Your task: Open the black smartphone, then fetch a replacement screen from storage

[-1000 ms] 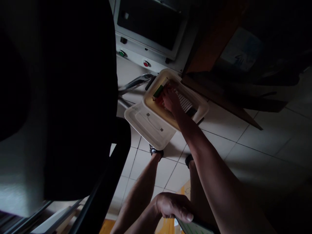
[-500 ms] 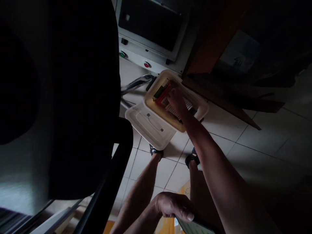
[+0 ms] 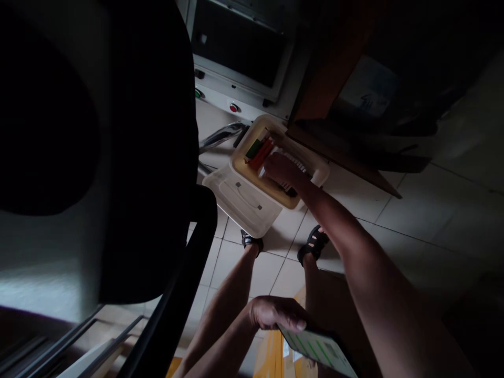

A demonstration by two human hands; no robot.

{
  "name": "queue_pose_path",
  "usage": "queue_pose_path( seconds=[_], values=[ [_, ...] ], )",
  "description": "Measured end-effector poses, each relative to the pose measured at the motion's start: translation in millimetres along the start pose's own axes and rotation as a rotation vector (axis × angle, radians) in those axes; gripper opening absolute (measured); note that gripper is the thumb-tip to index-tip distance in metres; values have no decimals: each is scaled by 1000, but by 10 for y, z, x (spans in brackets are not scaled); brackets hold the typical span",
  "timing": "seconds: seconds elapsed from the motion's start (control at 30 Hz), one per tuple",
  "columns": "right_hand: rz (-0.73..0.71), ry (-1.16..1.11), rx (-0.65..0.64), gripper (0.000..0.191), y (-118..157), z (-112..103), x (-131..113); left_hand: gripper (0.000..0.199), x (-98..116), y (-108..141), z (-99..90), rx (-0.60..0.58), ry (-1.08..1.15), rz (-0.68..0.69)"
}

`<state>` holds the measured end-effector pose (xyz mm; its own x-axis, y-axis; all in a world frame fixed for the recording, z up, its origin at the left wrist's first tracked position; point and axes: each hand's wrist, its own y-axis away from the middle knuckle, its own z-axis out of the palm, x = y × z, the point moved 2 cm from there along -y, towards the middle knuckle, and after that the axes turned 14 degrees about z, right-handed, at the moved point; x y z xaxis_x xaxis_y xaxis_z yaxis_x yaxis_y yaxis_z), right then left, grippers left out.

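My left hand (image 3: 277, 315) is closed around a flat phone-like device (image 3: 321, 350), its lit screen showing green bars. Farther out, my right hand (image 3: 277, 168) reaches into a pale plastic bin (image 3: 244, 170) on the floor. Its fingers look curled down over the contents, beside a white packet with dark stripes (image 3: 295, 160); whatever they grip is hidden. Just left of those fingers stand orange packs (image 3: 260, 152) and a dark green one (image 3: 253, 148). The bin's translucent lid (image 3: 246, 202), with a handle, lies against its near side.
A black chair (image 3: 153, 157) fills the left side. Behind the bin is a grey machine panel (image 3: 252, 100) with a red button (image 3: 233, 107). An open cardboard box (image 3: 346, 157) stands at right. A taped carton (image 3: 275, 352) sits below my left hand.
My right hand has shifted slightly down within the bin, off the orange packs, and its fingers are more curled. The device in my left hand has tilted, showing more of its screen.
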<state>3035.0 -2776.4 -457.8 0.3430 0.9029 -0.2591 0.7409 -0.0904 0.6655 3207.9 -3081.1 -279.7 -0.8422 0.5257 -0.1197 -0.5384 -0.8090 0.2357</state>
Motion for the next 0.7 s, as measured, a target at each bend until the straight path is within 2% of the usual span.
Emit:
queue_pose_path(
  seconds=[0.07,0.13,0.17,0.27,0.37,0.43,0.53,0.63,0.7],
  values=[
    [-47,-51,32,41,611,-162,-4,67,19,11,77,13,-2,-17],
    [-25,-135,84,44,1383,-355,-34,75,24,45,254,13,19,-4],
    [39,-349,167,38,1798,-481,-55,77,22,74,385,9,35,11],
    [334,-903,382,19,2977,-883,-202,74,39,234,937,-11,87,75],
    [672,-1272,557,16,3818,-1353,-511,75,174,546,1641,-33,26,72],
    [820,-1590,592,16,4155,-1703,-775,74,326,846,2111,-32,-70,44],
    [848,-2003,502,30,4456,-2272,-1171,71,542,1387,2672,47,-154,82],
    [800,-2097,466,40,4706,-2819,-1472,54,668,1920,3007,170,-98,264],
    [778,-2117,467,41,4865,-3115,-1618,55,729,2190,3154,248,-91,380]
  ],
)
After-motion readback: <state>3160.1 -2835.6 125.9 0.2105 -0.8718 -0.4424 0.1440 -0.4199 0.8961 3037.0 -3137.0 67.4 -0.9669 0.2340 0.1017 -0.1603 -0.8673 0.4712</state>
